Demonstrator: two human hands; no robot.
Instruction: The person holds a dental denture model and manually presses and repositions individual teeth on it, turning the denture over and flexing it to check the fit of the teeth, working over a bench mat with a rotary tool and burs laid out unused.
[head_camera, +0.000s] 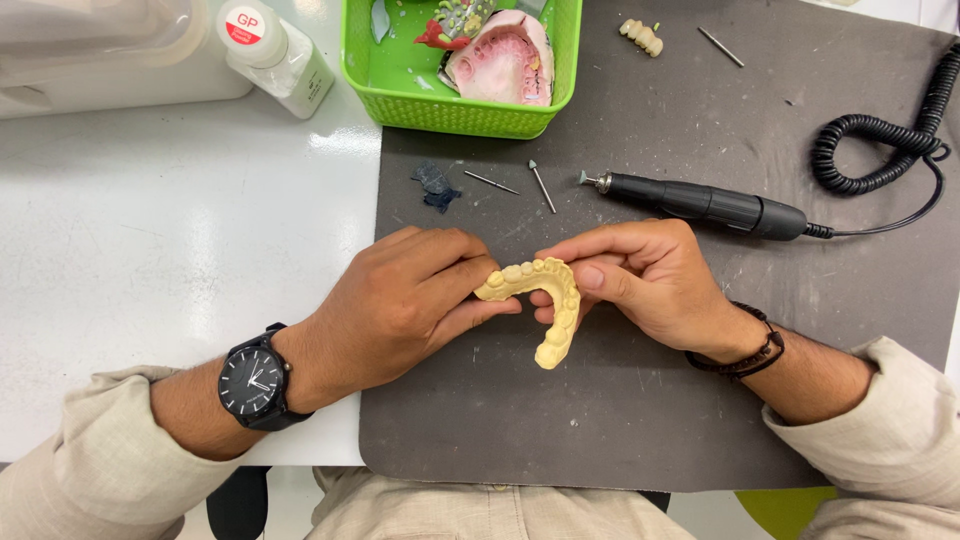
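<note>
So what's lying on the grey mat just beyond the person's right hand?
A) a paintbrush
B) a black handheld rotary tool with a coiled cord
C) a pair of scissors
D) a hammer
B: a black rotary handpiece with a coiled cord lies on the grey mat just past the right hand, which with the left hand holds a yellow tooth model.

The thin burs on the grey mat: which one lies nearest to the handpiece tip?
The bur with the small cone head, lying just left of the handpiece tip. The plain bur is farther left, and the third bur lies far up near the mat edge.
</note>
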